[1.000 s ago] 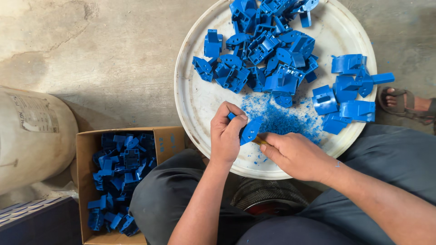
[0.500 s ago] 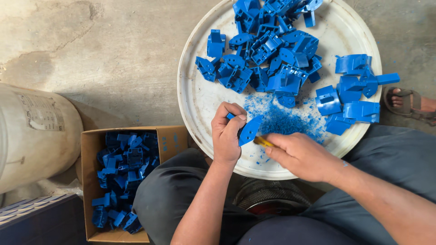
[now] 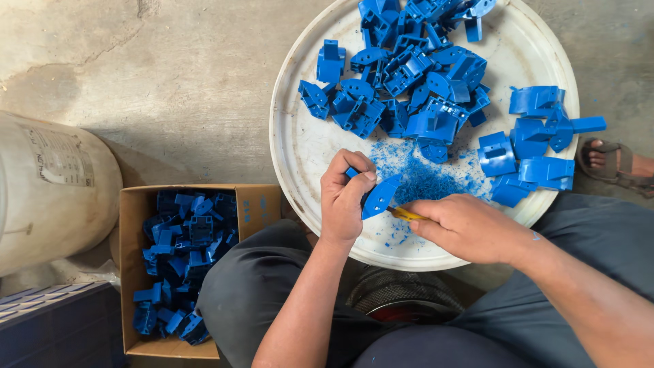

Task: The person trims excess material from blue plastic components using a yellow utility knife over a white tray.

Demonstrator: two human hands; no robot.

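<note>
Left hand [image 3: 346, 197] is curled tight around a blue part [image 3: 379, 196], pinching it over the 6 o'clock edge of the white tray [image 3: 300, 146]. Right hand [image 3: 464, 228] is closed on a yellow tool [image 3: 407, 214] whose tip sits right against the part's lower edge. Can't tell what kind of blade it has, the fist hides most of it.

Room-wise: the tray's rim runs just under both hands, so they're working right at its near edge, with the person's knees directly below at 6. The barest patch of tray is at 9 o'clock from the hands, along the left rim. Straight up at 12 there's a scatter of blue shavings [image 3: 422, 177], and past that the big pile [image 3: 409, 75] of parts fills the top middle of the tray, spilling past the top of the frame. At 2 o'clock a smaller group [image 3: 535, 143] of bigger pieces sits near the right rim, one of them poking out over the edge.

Off the tray: a cardboard box [image 3: 133, 272] at 8 o'clock holds more blue parts, close beside the left knee. A pale drum [image 3: 48, 191] lies on its side at 9, touching or nearly touching the box. A dark crate [image 3: 48, 327] fills the bottom left corner. Someone's sandalled foot [image 3: 610, 160] shows at 3 o'clock, just past the tray's rim. Bare concrete floor [image 3: 136, 68] at 10 to 11.
</note>
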